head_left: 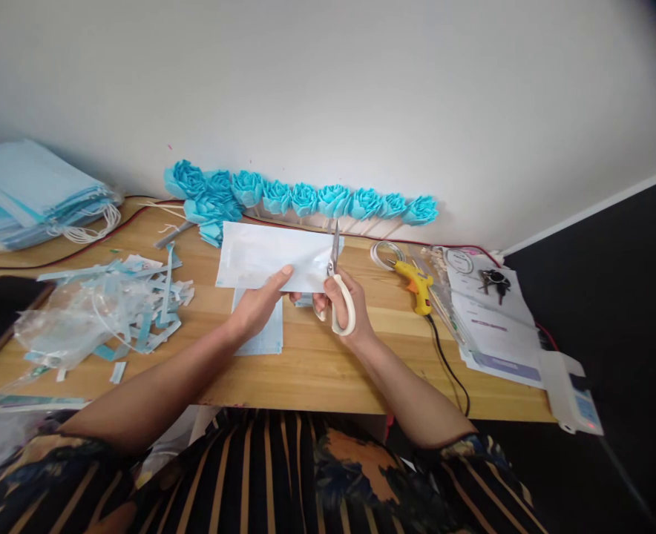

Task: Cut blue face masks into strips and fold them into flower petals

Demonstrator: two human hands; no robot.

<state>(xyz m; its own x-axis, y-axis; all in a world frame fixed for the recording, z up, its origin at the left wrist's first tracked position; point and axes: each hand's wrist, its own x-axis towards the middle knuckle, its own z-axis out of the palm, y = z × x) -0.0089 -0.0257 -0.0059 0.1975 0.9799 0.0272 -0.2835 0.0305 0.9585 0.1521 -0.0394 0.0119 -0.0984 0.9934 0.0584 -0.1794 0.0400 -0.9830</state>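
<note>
Held up over the table is a pale blue face mask sheet (261, 256), wide and flat, without visible ear loops. My left hand (261, 300) pinches its lower edge, thumb on top. My right hand (350, 304) grips white-handled scissors (343, 315), fingers through the loops. The metal blades point away from me and lie at the sheet's right end. Whether the blades are fully closed is hard to make out. Beneath the sheet, more light blue pieces (261, 334) lie on the wood, partly covered by my left hand and the sheet.
Blue handmade flowers (333, 200) on sticks line the wall. A mask stack (33, 189) sits far left, near cut scraps (155, 319), a plastic bag (77, 326) and a phone (5, 315). To the right are a yellow glue gun (415, 288), papers (495, 319), keys (495, 282) and a power strip (567, 386).
</note>
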